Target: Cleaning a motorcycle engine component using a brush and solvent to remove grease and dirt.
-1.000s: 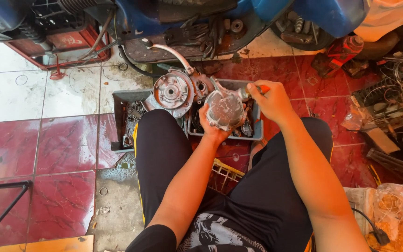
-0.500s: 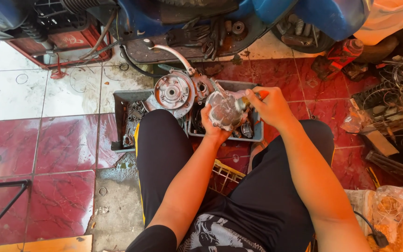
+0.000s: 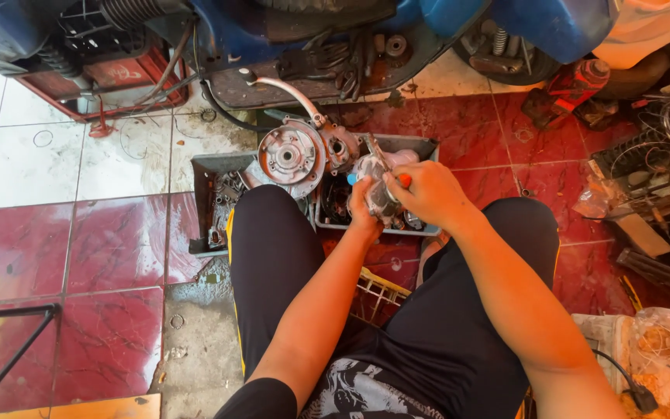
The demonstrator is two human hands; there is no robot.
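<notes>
I sit on the floor with my knees apart, both arms reaching forward. My left hand [image 3: 363, 208] grips a greyish metal engine part [image 3: 377, 172] from below, holding it over a grey parts tray [image 3: 419, 146]. My right hand [image 3: 426, 194] covers the part from the right and holds an orange-handled tool [image 3: 402, 179] against it; a small blue bit shows at the part's left side. Just left of the hands stands a round engine cover [image 3: 292, 155] with a curved metal lever [image 3: 292, 91] rising from it.
A second tray [image 3: 207, 203] with small parts lies at the left. A blue motorcycle [image 3: 335, 31] stands across the top, a red crate [image 3: 129, 74] under it. Tangled wires and scrap [image 3: 661, 171] pile at the right. A yellow plastic crate [image 3: 378, 291] sits between my legs.
My right hand has moved left and closed over the part, hiding most of it. The left hand stays under it.
</notes>
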